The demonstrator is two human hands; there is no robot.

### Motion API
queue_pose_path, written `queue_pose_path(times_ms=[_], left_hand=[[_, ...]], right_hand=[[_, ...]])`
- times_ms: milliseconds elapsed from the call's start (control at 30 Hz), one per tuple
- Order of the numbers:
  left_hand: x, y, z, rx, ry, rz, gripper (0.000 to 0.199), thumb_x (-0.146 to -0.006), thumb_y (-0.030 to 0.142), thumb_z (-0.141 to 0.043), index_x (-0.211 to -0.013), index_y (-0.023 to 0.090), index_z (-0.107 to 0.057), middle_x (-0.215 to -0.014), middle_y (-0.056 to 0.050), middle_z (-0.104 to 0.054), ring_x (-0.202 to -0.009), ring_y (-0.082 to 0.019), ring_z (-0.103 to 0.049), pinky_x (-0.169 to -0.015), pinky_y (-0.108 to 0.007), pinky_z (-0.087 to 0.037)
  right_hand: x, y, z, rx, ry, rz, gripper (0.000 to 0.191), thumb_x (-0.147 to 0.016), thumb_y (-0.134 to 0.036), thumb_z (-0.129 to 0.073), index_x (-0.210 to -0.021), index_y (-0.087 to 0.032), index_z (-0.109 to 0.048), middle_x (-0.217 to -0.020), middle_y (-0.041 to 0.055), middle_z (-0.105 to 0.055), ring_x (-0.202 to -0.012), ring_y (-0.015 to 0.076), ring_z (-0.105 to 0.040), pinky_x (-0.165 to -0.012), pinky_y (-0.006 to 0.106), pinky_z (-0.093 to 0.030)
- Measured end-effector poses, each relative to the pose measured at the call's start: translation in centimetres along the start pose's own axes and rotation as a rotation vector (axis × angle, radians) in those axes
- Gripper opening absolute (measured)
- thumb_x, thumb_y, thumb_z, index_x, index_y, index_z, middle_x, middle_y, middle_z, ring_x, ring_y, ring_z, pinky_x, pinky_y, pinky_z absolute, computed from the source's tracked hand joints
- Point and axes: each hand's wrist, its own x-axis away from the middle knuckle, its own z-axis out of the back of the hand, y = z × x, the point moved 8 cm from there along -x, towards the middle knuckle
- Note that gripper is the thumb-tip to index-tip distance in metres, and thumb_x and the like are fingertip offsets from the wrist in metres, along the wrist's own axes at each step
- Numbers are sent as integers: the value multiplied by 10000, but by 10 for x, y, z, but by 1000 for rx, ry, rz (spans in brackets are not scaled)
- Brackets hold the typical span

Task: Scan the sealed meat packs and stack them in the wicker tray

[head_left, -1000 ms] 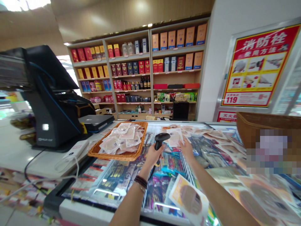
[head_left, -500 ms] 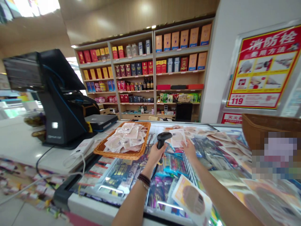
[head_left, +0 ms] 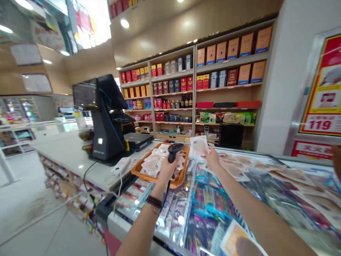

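My left hand (head_left: 167,168) is wrapped round the handle of a black barcode scanner (head_left: 174,148), held over the wicker basket (head_left: 138,172). Inside the basket lie several clear flat packets (head_left: 152,164). My right hand (head_left: 212,159) pinches one flat packet (head_left: 199,145) by its lower right edge, raised above the glass top to the right of the basket. A small printed label shows on this packet. More such packets (head_left: 234,168) are spread on the glass to the right of my right hand.
Below my arms is a glass-topped freezer (head_left: 173,209) with bagged goods inside. A black cash register screen (head_left: 109,117) stands on the white counter (head_left: 64,149) at left, beside a grey scale (head_left: 137,139). A white power strip (head_left: 119,165) and cables lie near the basket.
The view has swung left. The scanner has moved left over the basket, and my right hand has lifted its packet up from the packets on the glass.
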Motion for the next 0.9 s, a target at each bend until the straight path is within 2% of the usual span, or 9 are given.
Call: queue_pose_path(times_ms=[200, 300, 433, 533, 600, 700, 767, 833, 900], left_hand=[[0, -6, 85, -82, 195, 13, 428, -765, 561, -858, -801, 215, -610, -496, 60, -539, -407, -135, -542, -438, -227, -438], [8, -12, 110, -129, 218, 11, 429, -755, 555, -870, -790, 206, -622, -488, 50, -550, -418, -147, -571, -460, -236, -463], [18, -16, 117, -107, 215, 27, 437, -743, 543, -887, -807, 200, -624, -492, 48, -558, -429, -154, -579, -473, -245, -490], [20, -17, 108, -84, 205, 38, 438, -743, 549, -877, -804, 208, -609, -499, 50, -558, -426, -149, -559, -472, -250, -495], [19, -17, 98, -103, 202, 19, 434, -747, 560, -860, -778, 216, -596, -490, 49, -548, -422, -142, -544, -457, -239, -461], [14, -17, 79, -120, 169, -18, 451, -758, 607, -827, -763, 218, -599, -485, 46, -541, -414, -137, -526, -437, -231, -416], [9, -17, 63, -105, 122, -46, 474, -766, 646, -807, -782, 212, -618, -490, 42, -545, -417, -137, -522, -442, -236, -423], [7, -16, 45, -81, 84, -58, 490, -762, 664, -806, -783, 211, -621, -488, 44, -537, -415, -135, -513, -436, -237, -420], [6, -15, 25, -37, 58, -41, 498, -743, 664, -822, -765, 219, -600, -478, 54, -513, -401, -129, -500, -416, -231, -406]], right_hand=[[8, -18, -110, -122, -246, -69, 293, -751, -282, -735, -1036, -244, -679, -1022, 56, -780, -931, 278, -774, -768, 457, -706], [14, -16, -121, -36, -215, -34, 417, -732, -227, -691, -1149, -242, -682, -1183, 81, -783, -992, 265, -769, -908, 481, -673], [18, -7, -81, 120, -31, 21, 384, -734, -264, -659, -1115, -231, -696, -1253, 112, -766, -1035, 265, -752, -1074, 509, -584], [19, -4, -39, 103, -17, 19, 255, -735, -350, -700, -963, -235, -699, -1120, 113, -787, -1003, 291, -750, -1016, 518, -595], [22, -5, -7, 78, -80, -17, 254, -722, -435, -757, -879, -244, -697, -997, 96, -787, -904, 289, -744, -896, 499, -622], [40, -10, 41, 77, -332, -93, 407, -655, -564, -858, -870, -239, -742, -951, 98, -784, -769, 270, -722, -718, 434, -611], [68, -16, 76, 156, -541, -103, 572, -541, -599, -943, -949, -230, -787, -1012, 118, -787, -814, 291, -741, -720, 424, -610], [111, -17, 100, 259, -841, -133, 832, -416, -548, -1020, -1159, -245, -801, -1265, 158, -756, -1110, 372, -746, -923, 472, -614], [151, -17, 117, 427, -1039, -132, 1038, -247, -516, -1062, -1217, -261, -794, -1392, 176, -698, -1340, 445, -642, -1133, 535, -517]])
